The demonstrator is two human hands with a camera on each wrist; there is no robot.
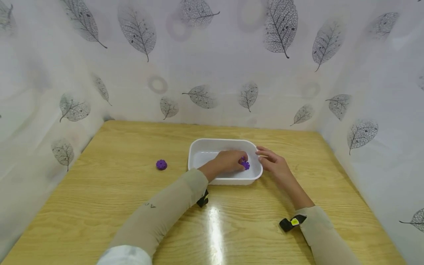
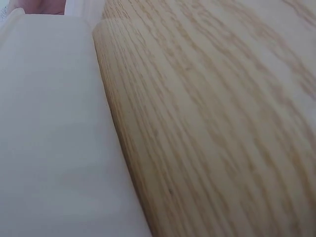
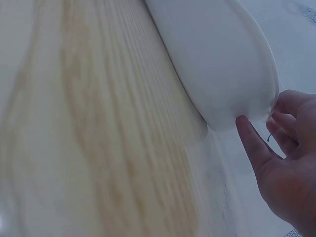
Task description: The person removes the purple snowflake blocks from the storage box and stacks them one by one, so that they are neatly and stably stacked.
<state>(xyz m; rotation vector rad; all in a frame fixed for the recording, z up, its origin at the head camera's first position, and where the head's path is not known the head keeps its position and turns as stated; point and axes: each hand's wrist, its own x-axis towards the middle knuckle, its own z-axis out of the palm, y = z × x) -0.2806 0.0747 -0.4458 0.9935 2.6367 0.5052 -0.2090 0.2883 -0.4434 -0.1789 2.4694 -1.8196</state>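
Starting at the left, we see one loose purple piece (image 1: pixel 161 164) lying on the wooden table (image 1: pixel 99 176), outside the white tray (image 1: pixel 233 181), well apart from its near end and with no hand on it; as far as we can judge, that piece is the part not dealt with. Next comes the left forearm in its beige sleeve (image 1: pixel 169 200), with a black wrist device (image 1: pixel 202 199) at the cuff, reaching over the tray's near rim. The left hand (image 1: pixel 229 161) is down inside the tray, its fingers curled on the held purple piece (image 1: pixel 246 165) towards the right end; we judge the work there to be partway, since the piece is within the walls but not released. We cannot tell whether those fingers cover one piece or more. Farther right, the right hand (image 1: pixel 276 164) is at the tray's right end, its fingers loosely extended with the tips touching the rim and the thumb against the outer wall, as we see in the right wrist view; it seems to us to be steadying the tray. A second device (image 1: pixel 292 222) sits at that cuff. Counting up, we find one tray, one purple piece on the table, at least one in the left hand, two hands, two sleeves and two wrist devices.
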